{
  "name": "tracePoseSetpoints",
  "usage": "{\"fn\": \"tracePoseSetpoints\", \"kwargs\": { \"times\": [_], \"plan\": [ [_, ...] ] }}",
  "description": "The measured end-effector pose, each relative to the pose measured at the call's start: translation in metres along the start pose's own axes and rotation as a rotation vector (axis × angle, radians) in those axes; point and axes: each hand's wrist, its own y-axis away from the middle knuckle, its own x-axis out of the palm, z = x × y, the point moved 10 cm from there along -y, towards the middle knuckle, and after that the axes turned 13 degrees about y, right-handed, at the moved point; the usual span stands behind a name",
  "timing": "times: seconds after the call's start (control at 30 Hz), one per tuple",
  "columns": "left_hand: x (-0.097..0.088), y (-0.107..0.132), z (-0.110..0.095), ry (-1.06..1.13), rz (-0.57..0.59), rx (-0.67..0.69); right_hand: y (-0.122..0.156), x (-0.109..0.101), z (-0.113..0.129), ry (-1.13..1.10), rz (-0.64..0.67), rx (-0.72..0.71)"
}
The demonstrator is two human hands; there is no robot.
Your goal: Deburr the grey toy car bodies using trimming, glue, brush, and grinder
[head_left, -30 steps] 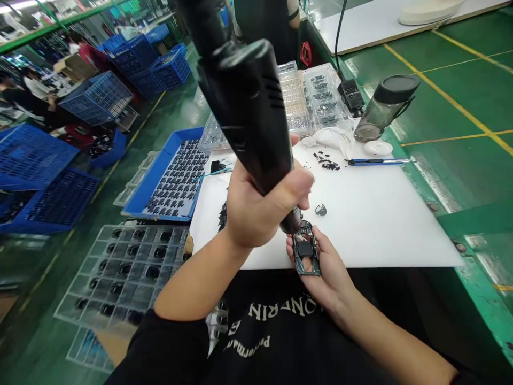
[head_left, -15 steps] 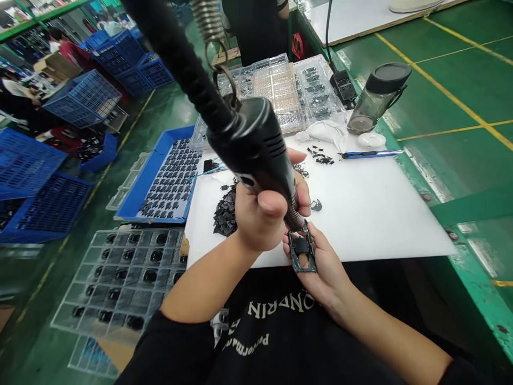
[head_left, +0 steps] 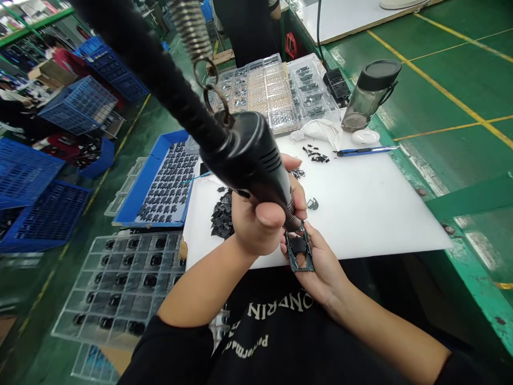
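My left hand (head_left: 256, 222) is wrapped round a black electric screwdriver (head_left: 256, 166), which tilts down toward the right and hangs by metal rings from a coil spring (head_left: 192, 32). Its lower end meets the upper edge of a small black rectangular frame (head_left: 300, 262). The tip itself is hidden. Closed on that frame, my right hand (head_left: 323, 262) supports it just above the near edge of the white work surface (head_left: 368, 214). A small dark curved piece (head_left: 312, 203) lies beyond my hands. To the left is a heap of black flat parts (head_left: 222, 216).
A blue tray (head_left: 134, 195) of black parts stands left, above a clear compartment box (head_left: 92, 278). Clear boxes (head_left: 264, 96) sit at the back. A bottle (head_left: 371, 96), a white case (head_left: 365, 137) and a blue pen-like tool (head_left: 366, 151) stand back right. A person (head_left: 248, 32) is behind.
The view has shifted slightly, so most things sit a little further left. Both hands keep their hold, and the screwdriver stays against the frame.
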Motion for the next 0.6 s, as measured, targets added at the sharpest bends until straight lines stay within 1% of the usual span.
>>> {"fn": "tracePoseSetpoints", "kwargs": {
  "times": [0.23, 0.4, 0.6],
  "plan": [
    [-0.0001, 0.0018, 0.0054, 0.048, 0.02, -0.006, -0.0007, 0.0033, 0.0031, -0.03, 0.038, -0.046],
    [-0.001, 0.0042, 0.0093, 0.051, 0.017, -0.023, -0.0012, 0.0057, 0.0036, -0.031, 0.049, -0.053],
    [0.0013, 0.0064, 0.0058, 0.021, 0.019, -0.002, -0.0006, 0.0048, 0.0018, -0.028, 0.023, -0.031]
  ]
}}
